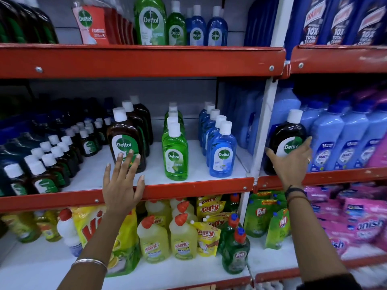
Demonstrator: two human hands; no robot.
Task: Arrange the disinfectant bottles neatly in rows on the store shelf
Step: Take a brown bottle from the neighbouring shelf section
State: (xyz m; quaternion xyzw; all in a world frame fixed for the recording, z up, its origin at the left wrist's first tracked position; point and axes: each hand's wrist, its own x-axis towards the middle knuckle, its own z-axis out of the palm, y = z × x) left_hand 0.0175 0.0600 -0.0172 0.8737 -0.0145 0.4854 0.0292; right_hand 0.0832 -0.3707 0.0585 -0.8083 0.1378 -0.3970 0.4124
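Note:
On the middle shelf stand rows of Dettol disinfectant bottles: a row of large brown ones, a green row and a blue row. Several small brown bottles fill the shelf's left part. My left hand hovers open, fingers spread, just in front of the first large brown bottle. My right hand grips another large brown Dettol bottle in the neighbouring bay to the right, among light-blue bottles.
Light-blue cleaner bottles crowd the right bay. A white upright post separates the bays. The top shelf holds more Dettol bottles. Yellow Harpic bottles, green Pril bottles and pink pouches fill the bottom shelf.

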